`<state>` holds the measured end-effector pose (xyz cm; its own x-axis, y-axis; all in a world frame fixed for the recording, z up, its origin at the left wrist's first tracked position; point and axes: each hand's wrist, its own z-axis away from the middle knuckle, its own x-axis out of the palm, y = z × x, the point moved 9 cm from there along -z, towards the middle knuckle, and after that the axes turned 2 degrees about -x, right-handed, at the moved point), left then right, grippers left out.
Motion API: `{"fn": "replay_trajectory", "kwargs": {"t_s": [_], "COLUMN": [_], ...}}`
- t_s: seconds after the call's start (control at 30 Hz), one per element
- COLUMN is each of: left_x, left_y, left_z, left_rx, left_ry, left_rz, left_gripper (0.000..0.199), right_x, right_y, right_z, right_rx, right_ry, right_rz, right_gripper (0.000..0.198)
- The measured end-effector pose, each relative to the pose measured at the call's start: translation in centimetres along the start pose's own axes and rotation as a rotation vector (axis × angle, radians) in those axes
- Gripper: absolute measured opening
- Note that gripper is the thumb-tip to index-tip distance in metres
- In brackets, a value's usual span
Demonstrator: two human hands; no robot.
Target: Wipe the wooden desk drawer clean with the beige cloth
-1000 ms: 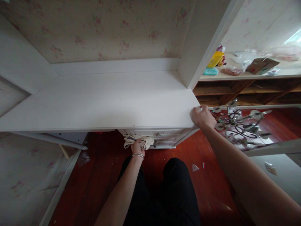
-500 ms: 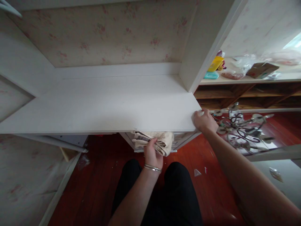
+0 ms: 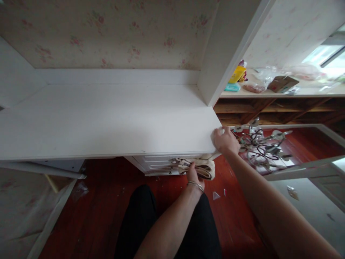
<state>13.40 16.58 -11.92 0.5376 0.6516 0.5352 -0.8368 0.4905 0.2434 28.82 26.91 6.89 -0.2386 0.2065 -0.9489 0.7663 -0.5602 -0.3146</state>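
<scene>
My left hand [image 3: 194, 176], with a bracelet at the wrist, is closed round a folded beige cloth [image 3: 208, 168]. The cloth is in front of the drawers [image 3: 153, 163] under the white desk [image 3: 113, 122], close to their right side; I cannot tell whether it touches them. At the desk's right front corner, my right hand [image 3: 226, 141] grips the edge, thumb side on top and the other fingers partly hidden over the side.
A chandelier [image 3: 261, 144] with curled arms lies on the red floor to the right. Behind it, low wooden shelving [image 3: 269, 106] carries a cardboard box [image 3: 283, 83], plastic bags and a yellow item [image 3: 237, 74]. White furniture [image 3: 318, 180] stands at lower right.
My left hand has moved the cloth rightward along the drawer fronts, uncovering more of them. My right hand keeps its hold on the desk corner. The view has shifted a little.
</scene>
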Motion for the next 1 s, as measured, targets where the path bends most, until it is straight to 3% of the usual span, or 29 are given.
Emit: {"fn": "replay_trajectory", "kwargs": {"t_s": [0.1,0.2,0.37,0.47,0.6,0.7,0.8,1.0], "left_x": [-3.3,-6.5,-10.4,-10.9,-9.0,-6.5,-3.9,1.5], "left_y": [2.4,7.0,15.0,18.7,21.1,20.5,17.5,6.8], "left_z": [-2.2,-3.0,-1.2,1.9,7.4,10.6,11.9,8.6], "left_rx": [0.036,0.124,0.304,0.435,0.514,0.466,0.363,0.138], "left_ry": [0.096,0.173,0.239,0.221,0.123,0.027,-0.076,-0.228], "left_rz": [0.016,0.047,0.079,0.102,0.143,0.124,0.116,0.074], "left_gripper": [0.015,0.012,0.022,0.03,0.032,0.034,0.036,0.03], "right_x": [0.0,0.1,0.2,0.2,0.1,0.1,0.0,-0.1], "right_y": [0.1,0.2,0.2,0.1,-0.1,-0.1,-0.2,-0.2], "right_z": [-0.1,-0.1,-0.1,0.0,0.1,0.2,0.3,0.3], "right_rx": [-0.003,0.001,0.009,0.016,0.011,0.015,0.019,0.028], "right_ry": [0.001,-0.002,-0.01,-0.021,-0.033,-0.033,-0.03,-0.041], "right_rz": [-0.001,-0.001,-0.016,-0.022,-0.018,-0.018,-0.017,-0.008], "right_gripper": [0.053,0.053,0.054,0.056,0.058,0.059,0.059,0.057]}}
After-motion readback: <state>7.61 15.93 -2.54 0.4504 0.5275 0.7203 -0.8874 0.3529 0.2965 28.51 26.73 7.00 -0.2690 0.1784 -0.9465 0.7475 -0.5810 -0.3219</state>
